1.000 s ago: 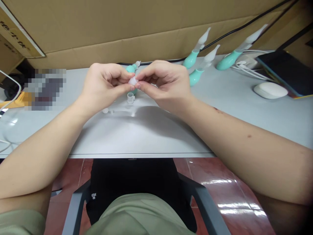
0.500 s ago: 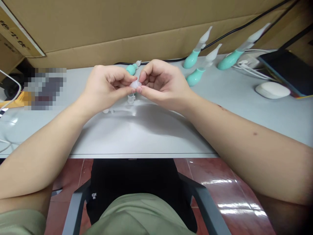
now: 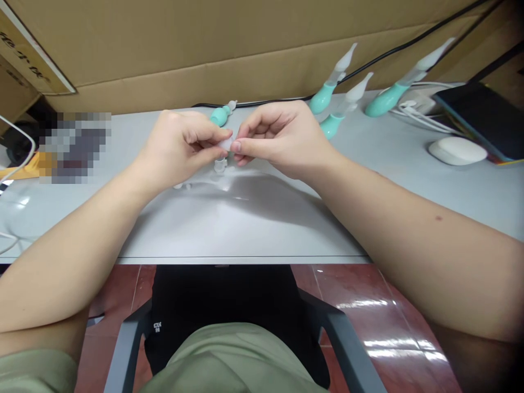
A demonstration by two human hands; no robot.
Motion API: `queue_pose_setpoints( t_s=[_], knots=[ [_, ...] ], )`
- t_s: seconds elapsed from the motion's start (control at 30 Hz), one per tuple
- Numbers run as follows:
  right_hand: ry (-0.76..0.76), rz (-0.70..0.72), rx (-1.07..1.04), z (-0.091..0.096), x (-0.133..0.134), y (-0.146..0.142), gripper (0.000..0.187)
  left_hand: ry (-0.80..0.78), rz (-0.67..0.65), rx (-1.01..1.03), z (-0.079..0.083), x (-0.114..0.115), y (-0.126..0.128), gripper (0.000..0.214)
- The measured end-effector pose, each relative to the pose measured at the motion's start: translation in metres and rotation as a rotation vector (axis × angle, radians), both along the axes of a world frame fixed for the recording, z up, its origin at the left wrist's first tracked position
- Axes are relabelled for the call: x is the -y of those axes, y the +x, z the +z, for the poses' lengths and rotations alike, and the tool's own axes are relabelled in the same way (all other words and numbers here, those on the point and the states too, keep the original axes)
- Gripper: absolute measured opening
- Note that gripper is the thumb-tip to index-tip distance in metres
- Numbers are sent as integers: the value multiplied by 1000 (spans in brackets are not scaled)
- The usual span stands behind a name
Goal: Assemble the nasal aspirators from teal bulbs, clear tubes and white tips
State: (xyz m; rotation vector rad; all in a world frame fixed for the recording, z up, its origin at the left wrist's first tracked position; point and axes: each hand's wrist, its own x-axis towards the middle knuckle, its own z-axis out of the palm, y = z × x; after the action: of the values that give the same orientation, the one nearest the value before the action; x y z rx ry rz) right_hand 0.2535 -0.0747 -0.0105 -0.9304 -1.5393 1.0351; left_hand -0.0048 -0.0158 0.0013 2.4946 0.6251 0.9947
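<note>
Between my two hands, above the grey table, is a small translucent white plastic piece (image 3: pixel 226 144), mostly covered by fingers. My left hand (image 3: pixel 186 139) pinches it between thumb and fingertips. From the other side, the thumb and curled fingers of my right hand (image 3: pixel 282 136) close on its right end. Just behind the hands lies a teal bulb (image 3: pixel 220 115) with a clear tip. Under my left fingertips a small clear connector (image 3: pixel 220 165) rests on the table, and a pair of tiny white pieces (image 3: pixel 183 186) lie to its left.
At the back right stand several teal bulb aspirators with white nozzles, one of them tall (image 3: pixel 387 100). Further right are a white mouse-shaped object (image 3: pixel 457 150), white cables and a dark flat item (image 3: pixel 483 117). A cardboard wall (image 3: pixel 184 49) closes the back.
My right hand has turned, its thumb now lying straighter and its fingers tucked beneath. The right forearm has shifted slightly. My left hand keeps its pinch on the white piece.
</note>
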Motion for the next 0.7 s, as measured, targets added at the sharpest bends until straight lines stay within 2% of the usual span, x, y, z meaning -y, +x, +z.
queue_pose_setpoints(
  t_s=[0.17,0.33,0.5,0.7],
  knots=[
    [-171,34,-47,0,-3,2,43,107,10,-112,1,-5,-2,23],
    [-140,22,-32,0,-3,3,34,100,4,-145,6,-1,0,27],
    [-33,-12,181,4,-3,15,14,108,-21,-184,13,6,-4,30],
    [-54,206,500,8,-2,24,6,165,-115,-356,23,10,-7,31]
  ],
)
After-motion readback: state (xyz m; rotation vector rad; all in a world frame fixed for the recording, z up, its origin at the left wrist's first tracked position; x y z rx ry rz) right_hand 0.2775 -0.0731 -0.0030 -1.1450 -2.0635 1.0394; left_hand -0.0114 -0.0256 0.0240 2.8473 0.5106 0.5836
